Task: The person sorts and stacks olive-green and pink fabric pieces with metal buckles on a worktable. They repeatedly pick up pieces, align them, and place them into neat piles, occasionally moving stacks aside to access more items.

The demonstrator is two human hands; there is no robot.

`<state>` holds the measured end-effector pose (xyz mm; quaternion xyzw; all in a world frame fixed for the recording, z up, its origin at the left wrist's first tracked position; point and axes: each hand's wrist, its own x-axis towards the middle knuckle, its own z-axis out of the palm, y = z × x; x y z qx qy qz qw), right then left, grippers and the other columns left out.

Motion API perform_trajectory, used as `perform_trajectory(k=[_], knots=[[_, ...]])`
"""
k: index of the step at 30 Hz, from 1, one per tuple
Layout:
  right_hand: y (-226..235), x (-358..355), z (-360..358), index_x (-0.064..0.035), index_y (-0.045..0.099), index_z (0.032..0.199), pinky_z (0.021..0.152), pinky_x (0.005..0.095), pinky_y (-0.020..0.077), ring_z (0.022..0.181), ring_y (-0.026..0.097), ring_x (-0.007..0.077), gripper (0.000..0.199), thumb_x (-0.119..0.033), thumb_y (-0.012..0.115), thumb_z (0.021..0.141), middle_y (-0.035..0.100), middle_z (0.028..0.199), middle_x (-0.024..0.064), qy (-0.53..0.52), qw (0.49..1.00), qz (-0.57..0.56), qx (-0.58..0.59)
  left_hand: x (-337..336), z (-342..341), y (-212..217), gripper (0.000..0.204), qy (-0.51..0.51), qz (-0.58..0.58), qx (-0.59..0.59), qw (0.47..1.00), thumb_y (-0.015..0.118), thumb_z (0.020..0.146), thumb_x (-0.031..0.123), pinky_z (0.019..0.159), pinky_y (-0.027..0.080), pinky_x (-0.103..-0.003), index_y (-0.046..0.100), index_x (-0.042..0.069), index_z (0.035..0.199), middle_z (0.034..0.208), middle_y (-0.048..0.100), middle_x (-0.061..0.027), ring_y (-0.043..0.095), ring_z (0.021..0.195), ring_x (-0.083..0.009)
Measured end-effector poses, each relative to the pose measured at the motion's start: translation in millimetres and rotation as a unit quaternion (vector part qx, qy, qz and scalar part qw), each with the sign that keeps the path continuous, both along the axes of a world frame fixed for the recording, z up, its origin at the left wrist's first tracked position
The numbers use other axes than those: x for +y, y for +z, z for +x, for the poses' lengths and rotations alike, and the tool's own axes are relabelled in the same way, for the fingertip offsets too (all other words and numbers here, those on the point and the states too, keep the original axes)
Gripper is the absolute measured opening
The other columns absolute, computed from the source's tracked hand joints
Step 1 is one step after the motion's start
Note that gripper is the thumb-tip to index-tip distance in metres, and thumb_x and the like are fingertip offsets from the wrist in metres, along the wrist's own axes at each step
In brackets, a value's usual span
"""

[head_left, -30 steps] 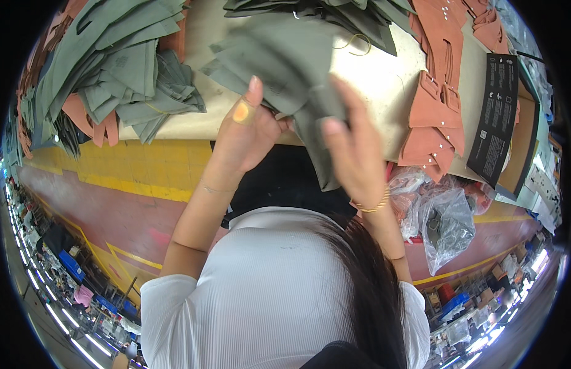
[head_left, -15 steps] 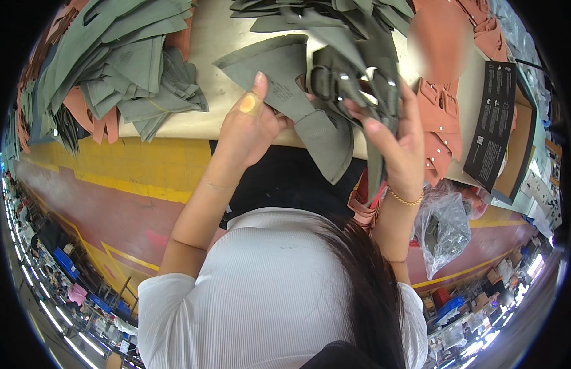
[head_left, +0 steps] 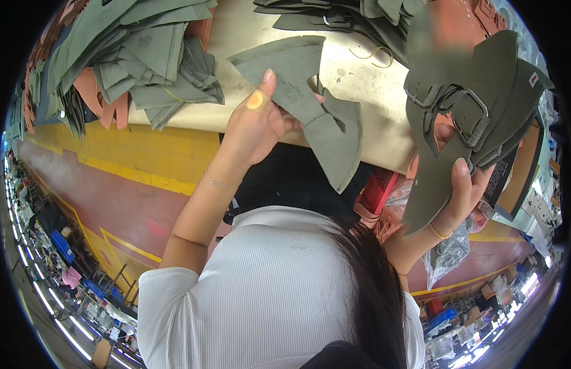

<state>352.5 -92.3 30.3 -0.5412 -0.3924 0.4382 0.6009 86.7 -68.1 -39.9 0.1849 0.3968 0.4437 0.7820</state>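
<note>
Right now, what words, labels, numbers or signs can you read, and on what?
None legible enough to quote.
Grey piece in the left hand: stamped text, too small to read.
Grey pile at left: stamp on an upper piece, too small.
Buckled grey pieces in the right hand: white sticker, red mark, no readable word.
Black printed panel: mostly covered, print too small.

A pale tabletop (head_left: 390, 132) bears heaped grey-green pieces (head_left: 151, 54) at left; dark buckled pieces (head_left: 319, 21) lie at its far side.

Grey-green pieces (head_left: 291, 77) matt; buckle (head_left: 478, 101) shiny metal; bag (head_left: 446, 263) glossy plastic.
</note>
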Motion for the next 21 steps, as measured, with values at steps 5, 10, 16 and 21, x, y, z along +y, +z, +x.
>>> perform_trajectory(k=[5, 10, 16, 21], knots=[[-18.0, -2.8, -29.0, 0.0015, 0.031, 0.146, 0.105, 0.0452, 0.0423, 0.119, 0.057, 0.0327, 0.072, -0.003, 0.066, 0.083, 0.051, 0.135, 0.0182, 0.051, 0.995, 0.037, -0.082, -2.5, 8.3, 2.1, 0.062, 0.015, 0.001, -0.011, 1.0, 0.03, 0.103, 0.054, 0.084, 0.048, -0.039, 0.043, 0.003, 0.135, 0.123, 0.059, -0.0123, 0.059, 0.112, -0.0246], [-44.9, 0.4, -92.7, -0.0011, 0.04, 0.14, 0.107, 0.0432, 0.0388, 0.128, 0.044, 0.0423, 0.068, -0.001, 0.07, 0.078, 0.034, 0.147, 0.0255, 0.292, 0.881, 0.064, -0.366, -14.3, 23.7, -0.9, 0.079, -0.015, 0.23, 0.164, 0.959, 0.057, 0.089, 0.063, 0.094, 0.044, -0.033, 0.044, -0.002, 0.131, 0.124, 0.054, -0.0109, 0.052, 0.111, -0.0172], [-20.0, -1.8, -93.7, 0.0008, 0.049, 0.133, 0.105, 0.0409, 0.0409, 0.129, 0.046, 0.0411, 0.054, -0.005, 0.068, 0.082, 0.041, 0.144, 0.0257, 0.367, 0.866, 0.032, -0.34, 3.2, 6.4, 18.4, 0.045, -0.007, 0.026, 0.207, 0.978, 0.071, 0.088, 0.025, 0.09, 0.046, -0.03, 0.055, -0.002, 0.12, 0.11, 0.06, -0.006, 0.055, 0.1, -0.0151], [16.9, 4.6, -55.8, 0.0039, 0.062, 0.115, 0.1, 0.0382, 0.0448, 0.116, 0.059, 0.0345, 0.031, -0.002, 0.063, 0.085, 0.061, 0.124, 0.0226, 0.279, 0.909, 0.078, -0.301, 15.0, -10.3, 75.0, 0.038, 0.047, 0.257, 0.312, 0.913, 0.072, 0.088, 0.021, 0.089, 0.047, -0.031, 0.06, -0.003, 0.114, 0.107, 0.065, -0.0085, 0.058, 0.097, -0.0159]])
